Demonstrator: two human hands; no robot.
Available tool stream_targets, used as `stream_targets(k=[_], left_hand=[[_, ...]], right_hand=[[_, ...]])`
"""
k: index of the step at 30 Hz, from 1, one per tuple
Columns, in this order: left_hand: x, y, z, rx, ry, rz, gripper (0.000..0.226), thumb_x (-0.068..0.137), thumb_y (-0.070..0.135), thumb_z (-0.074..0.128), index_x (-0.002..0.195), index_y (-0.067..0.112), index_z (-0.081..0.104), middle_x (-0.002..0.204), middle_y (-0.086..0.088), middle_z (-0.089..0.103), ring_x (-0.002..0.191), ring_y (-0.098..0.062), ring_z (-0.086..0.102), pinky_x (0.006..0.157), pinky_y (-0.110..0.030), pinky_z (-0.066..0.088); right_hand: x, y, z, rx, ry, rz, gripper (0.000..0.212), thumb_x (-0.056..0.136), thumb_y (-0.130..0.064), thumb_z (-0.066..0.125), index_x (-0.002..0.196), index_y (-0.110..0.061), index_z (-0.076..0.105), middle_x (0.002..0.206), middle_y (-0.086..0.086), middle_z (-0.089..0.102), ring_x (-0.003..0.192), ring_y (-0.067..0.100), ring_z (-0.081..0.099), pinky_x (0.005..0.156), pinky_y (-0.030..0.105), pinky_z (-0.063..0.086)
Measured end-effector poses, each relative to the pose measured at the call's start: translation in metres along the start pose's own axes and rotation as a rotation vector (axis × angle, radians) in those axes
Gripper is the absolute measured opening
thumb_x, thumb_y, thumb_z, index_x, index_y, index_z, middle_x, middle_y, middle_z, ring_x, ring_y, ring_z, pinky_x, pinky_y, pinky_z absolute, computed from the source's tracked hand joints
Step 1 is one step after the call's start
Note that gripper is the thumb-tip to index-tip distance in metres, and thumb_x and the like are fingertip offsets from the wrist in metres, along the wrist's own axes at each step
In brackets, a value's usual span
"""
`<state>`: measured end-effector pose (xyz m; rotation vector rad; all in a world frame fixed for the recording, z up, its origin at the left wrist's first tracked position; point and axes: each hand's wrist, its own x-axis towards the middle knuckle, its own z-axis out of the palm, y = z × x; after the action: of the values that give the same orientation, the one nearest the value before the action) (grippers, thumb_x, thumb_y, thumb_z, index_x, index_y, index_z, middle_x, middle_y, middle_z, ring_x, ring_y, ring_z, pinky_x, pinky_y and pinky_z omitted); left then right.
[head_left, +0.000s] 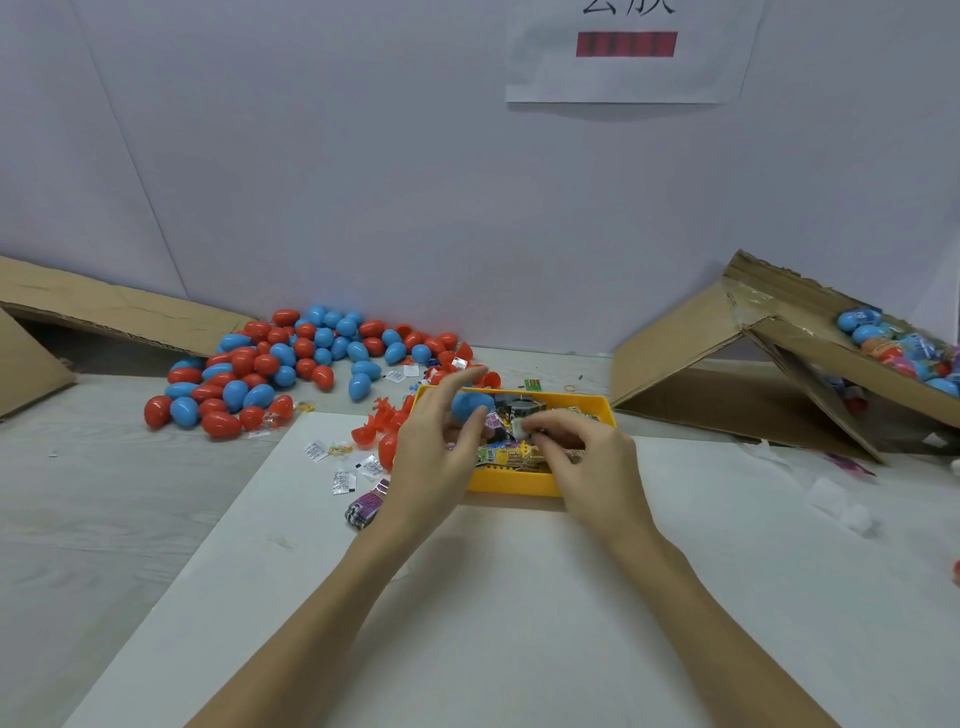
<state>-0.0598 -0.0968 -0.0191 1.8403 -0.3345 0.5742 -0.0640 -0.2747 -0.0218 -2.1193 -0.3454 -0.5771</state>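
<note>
The left hand (441, 447) grips a smooth, rounded blue shell (470, 405) over the 11 o'clock corner of the yellow plastic tray (519, 486), mid-bench (130, 493). The right hand (587, 457) pinches a small white packet (519, 428) above glossy wrappers (506, 456). Both hands hide much of the tray's fill, and the packet's contents are too small to tell. Shiny red and blue eggs (291, 364) lie piled at the tray's 10 o'clock, and a tipped cardboard box (727, 353) at 2 o'clock is cut off.

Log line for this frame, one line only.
left hand holds blue egg shell | right hand pinches white packet | both over yellow tray
</note>
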Motion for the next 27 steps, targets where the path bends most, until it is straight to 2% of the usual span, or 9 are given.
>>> stream_targets(k=[3,7,10,12,14,17,21,24,27], left_hand=[[0.002,-0.002,-0.001,0.099,0.037,0.003,0.019,0.103,0.014,0.057,0.107,0.029,0.068,0.11,0.0,0.057,0.096,-0.02,0.067,0.081,-0.034,0.06],[-0.001,-0.002,0.001,0.166,0.058,-0.037,0.011,0.103,0.032,0.057,0.099,0.034,0.067,0.103,0.004,0.052,0.096,-0.003,0.057,0.076,-0.016,0.052],[-0.004,-0.001,0.003,0.209,0.062,0.028,0.025,0.097,0.056,0.054,0.093,0.034,0.066,0.098,0.007,0.049,0.093,0.001,0.054,0.072,-0.009,0.045],[-0.004,-0.003,0.005,0.256,0.036,0.043,0.032,0.094,0.061,0.056,0.09,0.031,0.068,0.098,0.006,0.049,0.093,-0.002,0.054,0.072,-0.01,0.045],[-0.005,-0.008,0.007,0.32,0.004,0.051,0.028,0.093,0.054,0.063,0.09,0.028,0.071,0.098,0.004,0.05,0.092,-0.005,0.054,0.072,-0.014,0.046],[-0.003,-0.014,0.006,0.309,-0.006,0.026,0.015,0.092,0.037,0.073,0.088,0.022,0.074,0.098,0.002,0.052,0.093,-0.003,0.054,0.073,-0.015,0.048],[-0.001,-0.012,0.004,0.32,0.004,0.008,0.028,0.094,0.046,0.066,0.088,0.021,0.076,0.1,0.004,0.051,0.097,-0.001,0.052,0.074,-0.005,0.042],[-0.004,-0.012,0.003,0.432,-0.062,0.084,0.037,0.092,0.055,0.063,0.092,0.02,0.074,0.107,0.002,0.047,0.098,-0.011,0.053,0.077,-0.016,0.047],[-0.007,-0.012,0.002,0.553,-0.152,0.131,0.032,0.089,0.049,0.072,0.098,0.018,0.073,0.114,-0.002,0.045,0.099,-0.019,0.053,0.078,-0.033,0.053]], right_hand=[[0.0,-0.003,0.0,0.045,0.048,0.054,0.027,0.094,-0.016,0.073,0.12,-0.024,0.073,0.103,-0.008,0.076,0.098,0.002,0.07,0.087,0.017,0.055],[-0.001,-0.008,0.001,0.012,0.097,0.008,0.017,0.092,-0.017,0.077,0.109,-0.017,0.075,0.096,-0.009,0.074,0.091,-0.001,0.069,0.081,0.014,0.056],[-0.004,-0.011,0.002,-0.071,0.092,-0.114,0.009,0.09,-0.012,0.078,0.098,-0.016,0.074,0.089,-0.009,0.073,0.084,0.005,0.068,0.078,0.019,0.056],[-0.006,-0.013,0.004,-0.168,0.07,-0.178,0.009,0.09,-0.012,0.077,0.097,-0.015,0.074,0.09,-0.005,0.074,0.084,0.01,0.067,0.082,0.032,0.056],[-0.006,-0.014,0.005,-0.23,0.038,-0.196,0.009,0.09,-0.013,0.077,0.098,-0.015,0.074,0.091,-0.002,0.074,0.087,0.016,0.067,0.085,0.041,0.054],[-0.005,-0.012,0.005,-0.26,-0.013,-0.202,0.008,0.09,-0.017,0.077,0.097,-0.016,0.074,0.093,-0.002,0.074,0.088,0.018,0.066,0.087,0.043,0.05],[-0.003,-0.008,0.002,-0.285,-0.013,-0.16,0.007,0.091,-0.02,0.076,0.097,-0.017,0.074,0.094,-0.003,0.073,0.09,0.017,0.065,0.087,0.039,0.05],[-0.003,-0.003,0.0,-0.411,0.024,-0.078,0.006,0.094,-0.023,0.073,0.1,-0.022,0.071,0.099,-0.005,0.07,0.097,0.018,0.062,0.087,0.036,0.043],[-0.001,0.001,-0.002,-0.446,0.043,0.009,0.008,0.093,-0.025,0.073,0.099,-0.025,0.068,0.098,-0.006,0.067,0.099,0.02,0.061,0.086,0.038,0.038]])
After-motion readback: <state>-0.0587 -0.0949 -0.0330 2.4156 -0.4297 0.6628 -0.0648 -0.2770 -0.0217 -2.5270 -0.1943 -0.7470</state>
